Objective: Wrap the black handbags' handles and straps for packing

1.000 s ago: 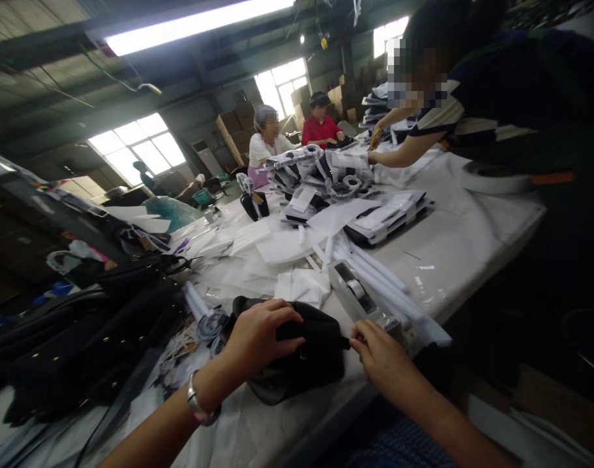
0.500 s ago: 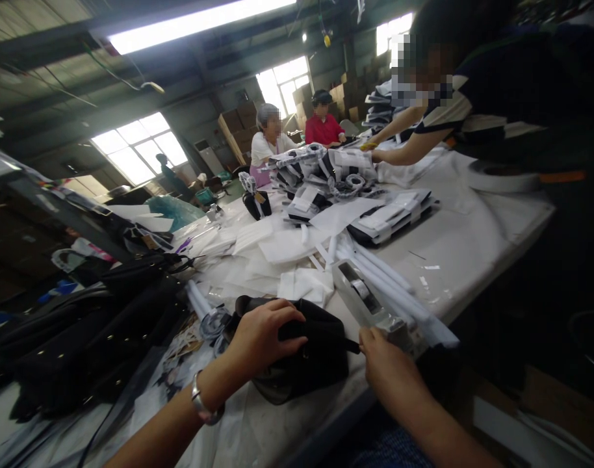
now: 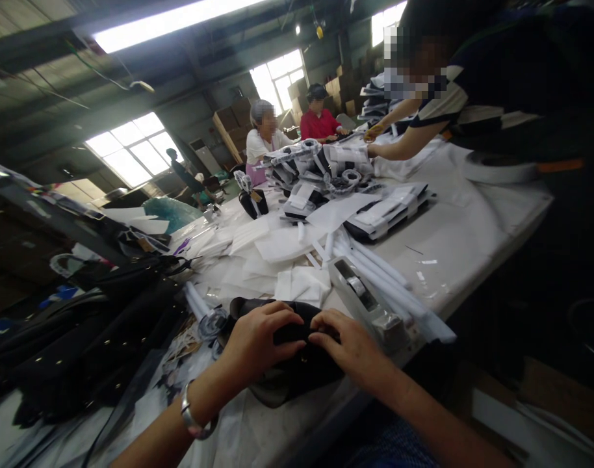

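Note:
A small black bag [image 3: 297,378] rests at the near edge of the table, under both my hands. My left hand [image 3: 260,335] is curled over its top, with the thumb and fingers closed on the black material. Close beside it, my right hand [image 3: 350,344] pinches the top of the bag near the middle. The fingertips of the two hands are almost touching. What exactly lies between the right fingertips is too dark to make out. Just beyond the right hand stands a grey tape dispenser [image 3: 358,292] with a roll of tape in it.
White sheets [image 3: 258,244] and white rolled tubes [image 3: 399,292] cover the table's middle. Black bags [image 3: 102,331] are heaped on the left. Farther back lies a pile of wrapped bags [image 3: 301,166]. A co-worker [image 3: 438,117] leans over the table at right; others sit behind.
My right hand has moved left from the bag's right end, where it held a black strap end, to the middle of the top. My left hand stays on the bag.

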Available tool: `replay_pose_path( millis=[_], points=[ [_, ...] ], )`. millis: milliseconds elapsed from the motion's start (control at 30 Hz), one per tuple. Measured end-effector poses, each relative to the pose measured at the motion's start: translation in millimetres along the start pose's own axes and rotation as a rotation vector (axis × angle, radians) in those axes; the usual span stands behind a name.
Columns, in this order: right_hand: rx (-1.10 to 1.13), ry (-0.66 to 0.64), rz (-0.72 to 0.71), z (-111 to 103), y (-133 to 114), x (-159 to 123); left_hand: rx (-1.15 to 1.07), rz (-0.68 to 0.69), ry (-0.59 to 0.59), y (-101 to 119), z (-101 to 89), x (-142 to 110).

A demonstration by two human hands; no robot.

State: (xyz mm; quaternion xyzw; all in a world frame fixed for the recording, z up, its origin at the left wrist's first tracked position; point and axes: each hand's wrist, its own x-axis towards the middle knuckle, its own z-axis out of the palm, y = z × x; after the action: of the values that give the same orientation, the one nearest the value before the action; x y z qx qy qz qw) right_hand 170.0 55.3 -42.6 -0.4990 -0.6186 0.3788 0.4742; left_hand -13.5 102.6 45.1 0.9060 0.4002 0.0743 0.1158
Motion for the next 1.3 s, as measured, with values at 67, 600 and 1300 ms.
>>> replay_pose_path(
  millis=[67, 600, 1300],
  points=[
    [0.015, -0.004, 0.008, -3, 2, 0, 0.011, -0.001, 0.014, 1, 0.2, 1],
    [-0.081, 0.057, 0.070, -6, 13, 0, -0.020, -0.034, -0.039, 0, 0.9, 9],
    [0.224, 0.022, 0.095, -6, 19, 11, -0.536, -0.571, -0.453, -6, -6.4, 47]
  ],
)
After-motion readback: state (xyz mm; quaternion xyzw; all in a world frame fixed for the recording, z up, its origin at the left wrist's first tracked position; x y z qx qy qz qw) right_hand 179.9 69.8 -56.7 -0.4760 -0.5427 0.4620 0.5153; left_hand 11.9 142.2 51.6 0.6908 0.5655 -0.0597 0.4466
